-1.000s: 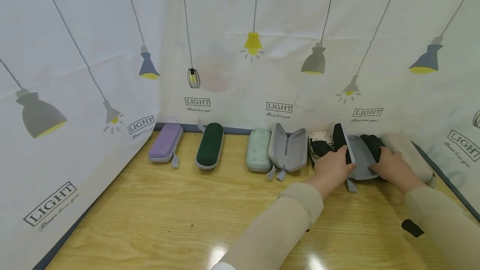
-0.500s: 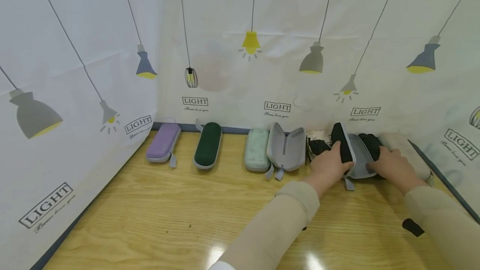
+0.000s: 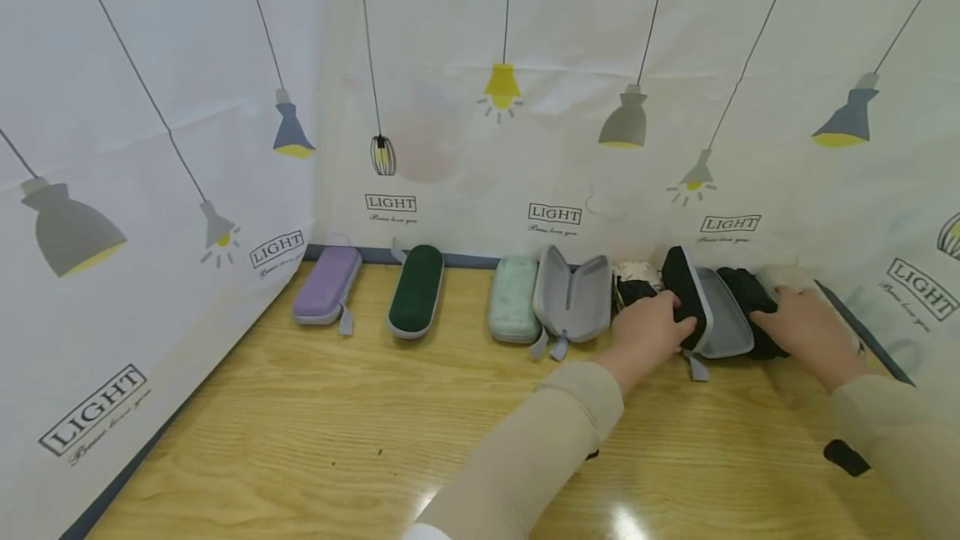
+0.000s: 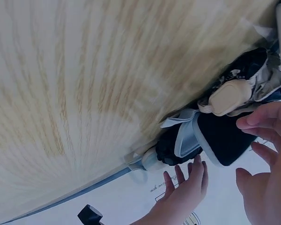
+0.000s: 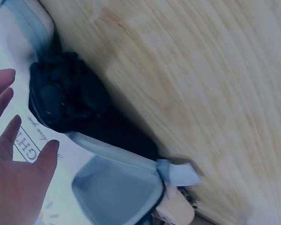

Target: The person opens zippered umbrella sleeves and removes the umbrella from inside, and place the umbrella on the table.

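Note:
An unzipped case with a black outer shell (image 3: pixel 684 298) and a grey inside (image 3: pixel 726 319) stands spread on the wooden table at the right. My left hand (image 3: pixel 647 332) is beside its black half, fingers bent loosely and apart from the shell in the left wrist view. Right of the case sits a bunched black fabric bundle (image 5: pixel 65 93). My right hand (image 3: pixel 813 336) hovers by this bundle with fingers spread, gripping nothing. Left of the case is a folded umbrella (image 3: pixel 637 277) in black and cream, its beige handle (image 4: pixel 229 96) showing in the left wrist view.
Along the back edge stand a purple case (image 3: pixel 327 283), a dark green case (image 3: pixel 417 290), a mint case (image 3: pixel 515 298) and an open grey-lined case (image 3: pixel 573 298). A beige case (image 3: pixel 783 277) is partly behind my right hand. A lamp-printed sheet (image 3: pixel 450 107) walls the back.
My right hand has come off the open case's grey half and shifted right over the bundle. My left hand has loosened from the black shell and drawn slightly left; the case stays spread.

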`<state>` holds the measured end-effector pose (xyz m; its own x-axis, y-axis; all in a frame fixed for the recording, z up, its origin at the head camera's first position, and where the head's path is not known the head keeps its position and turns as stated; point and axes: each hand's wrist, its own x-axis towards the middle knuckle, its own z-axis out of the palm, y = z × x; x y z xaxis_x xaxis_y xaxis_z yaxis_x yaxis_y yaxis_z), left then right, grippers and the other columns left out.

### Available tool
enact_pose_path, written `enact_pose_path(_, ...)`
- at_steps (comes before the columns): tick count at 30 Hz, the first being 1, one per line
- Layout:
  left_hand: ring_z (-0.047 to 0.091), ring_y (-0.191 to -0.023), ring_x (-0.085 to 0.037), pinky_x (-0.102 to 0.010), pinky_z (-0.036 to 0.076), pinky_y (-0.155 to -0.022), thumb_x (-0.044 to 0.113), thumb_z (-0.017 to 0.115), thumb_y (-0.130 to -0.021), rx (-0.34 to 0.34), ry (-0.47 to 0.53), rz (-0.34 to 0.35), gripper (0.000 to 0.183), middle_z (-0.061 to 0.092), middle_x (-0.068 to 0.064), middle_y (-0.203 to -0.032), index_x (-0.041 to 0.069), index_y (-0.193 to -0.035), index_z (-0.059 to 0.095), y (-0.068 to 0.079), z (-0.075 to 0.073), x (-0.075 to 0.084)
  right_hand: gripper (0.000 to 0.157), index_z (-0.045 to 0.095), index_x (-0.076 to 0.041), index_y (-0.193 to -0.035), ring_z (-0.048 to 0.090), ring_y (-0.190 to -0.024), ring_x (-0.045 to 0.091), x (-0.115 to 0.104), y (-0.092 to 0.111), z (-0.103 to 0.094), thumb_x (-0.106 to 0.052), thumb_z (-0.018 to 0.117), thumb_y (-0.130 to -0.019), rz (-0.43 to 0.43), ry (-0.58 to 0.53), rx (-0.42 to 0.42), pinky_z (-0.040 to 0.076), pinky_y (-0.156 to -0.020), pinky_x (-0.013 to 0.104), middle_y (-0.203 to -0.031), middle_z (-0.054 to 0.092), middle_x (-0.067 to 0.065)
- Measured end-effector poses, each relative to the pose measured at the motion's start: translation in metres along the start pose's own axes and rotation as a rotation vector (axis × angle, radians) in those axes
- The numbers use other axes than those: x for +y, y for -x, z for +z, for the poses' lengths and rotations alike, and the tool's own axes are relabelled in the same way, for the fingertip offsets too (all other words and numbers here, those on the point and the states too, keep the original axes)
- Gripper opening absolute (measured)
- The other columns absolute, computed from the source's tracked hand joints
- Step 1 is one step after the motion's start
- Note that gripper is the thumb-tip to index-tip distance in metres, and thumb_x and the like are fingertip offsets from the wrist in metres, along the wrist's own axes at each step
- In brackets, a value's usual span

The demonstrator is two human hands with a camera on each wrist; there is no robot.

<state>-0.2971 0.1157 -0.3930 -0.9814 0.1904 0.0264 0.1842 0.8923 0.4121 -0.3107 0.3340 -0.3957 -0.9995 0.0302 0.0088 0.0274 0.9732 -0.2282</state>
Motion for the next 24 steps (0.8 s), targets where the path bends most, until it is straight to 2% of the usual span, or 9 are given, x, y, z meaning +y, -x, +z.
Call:
enact_pose_path(6, 0.056, -0.071, -0.005, -0.025, 0.042, -0.055, 0.055, 0.050, -0.084, -0.029, -0.019, 0.049, 0.029, 0.059, 0.019, -0.097, 0.039, -0.107, 0.055, 0.004, -0.008, -0.009, 0.078, 0.030, 0.019, -0.126, 0.034, -0.094, 0.058, 0.017, 0.006, -0.010, -0.046, 0.046, -0.086, 0.042, 0.001, 0.034, 0.037, -0.065, 0.062, -0.111, 0.028, 0.045)
enact_pose_path(10, 0.055, -0.072, -0.003, -0.024, 0.042, -0.057, 0.053, 0.051, -0.084, -0.051, -0.047, 0.075, 0.025, 0.058, 0.022, -0.096, 0.041, -0.105, 0.056, 0.012, -0.015, -0.012, 0.070, 0.035, 0.018, -0.123, 0.042, -0.083, 0.056, 0.031, 0.007, -0.011, -0.041, 0.046, -0.086, 0.073, -0.022, 0.057, 0.040, -0.052, 0.053, -0.105, 0.035, 0.045)
enact_pose_path(13, 0.053, -0.065, -0.002, -0.024, 0.041, -0.053, 0.054, 0.050, -0.085, -0.084, -0.071, 0.101, 0.024, 0.057, 0.023, -0.090, 0.043, -0.105, 0.055, 0.022, -0.020, -0.011, 0.065, 0.041, 0.021, -0.113, 0.049, -0.071, 0.049, 0.041, 0.008, -0.007, -0.038, 0.046, -0.086, 0.053, -0.043, 0.076, 0.039, -0.046, 0.046, -0.094, 0.042, 0.044)
enact_pose_path(15, 0.051, -0.061, -0.002, -0.024, 0.040, -0.050, 0.054, 0.049, -0.085, -0.109, -0.092, 0.126, 0.023, 0.056, 0.023, -0.086, 0.044, -0.105, 0.054, 0.029, -0.022, -0.010, 0.067, 0.040, 0.023, -0.109, 0.048, -0.070, 0.050, 0.046, 0.009, -0.005, -0.040, 0.044, -0.088, 0.041, -0.047, 0.063, 0.039, -0.047, 0.047, -0.091, 0.042, 0.044)
enact_pose_path(18, 0.049, -0.060, -0.001, -0.022, 0.039, -0.050, 0.053, 0.049, -0.086, -0.141, -0.123, 0.185, 0.024, 0.055, 0.023, -0.084, 0.043, -0.107, 0.052, 0.040, -0.022, -0.009, 0.073, 0.035, 0.023, -0.118, 0.042, -0.081, 0.056, 0.053, 0.010, -0.002, -0.045, 0.039, -0.090, 0.037, -0.043, 0.003, 0.039, -0.058, 0.056, -0.100, 0.037, 0.047)
enact_pose_path(21, 0.050, -0.062, 0.000, -0.022, 0.039, -0.051, 0.052, 0.049, -0.086, -0.161, -0.162, 0.239, 0.026, 0.055, 0.024, -0.086, 0.041, -0.110, 0.052, 0.048, -0.020, -0.007, 0.071, 0.030, 0.020, -0.124, 0.035, -0.089, 0.061, 0.060, 0.009, 0.002, -0.043, 0.037, -0.092, 0.032, -0.020, -0.032, 0.036, -0.066, 0.062, -0.108, 0.030, 0.049)
enact_pose_path(24, 0.050, -0.063, 0.001, -0.023, 0.040, -0.049, 0.052, 0.049, -0.086, -0.176, -0.188, 0.267, 0.027, 0.055, 0.024, -0.087, 0.042, -0.110, 0.053, 0.056, -0.018, -0.004, 0.066, 0.029, 0.018, -0.125, 0.033, -0.092, 0.061, 0.064, 0.005, 0.005, -0.037, 0.040, -0.091, 0.045, -0.019, -0.028, 0.035, -0.069, 0.063, -0.111, 0.029, 0.047)
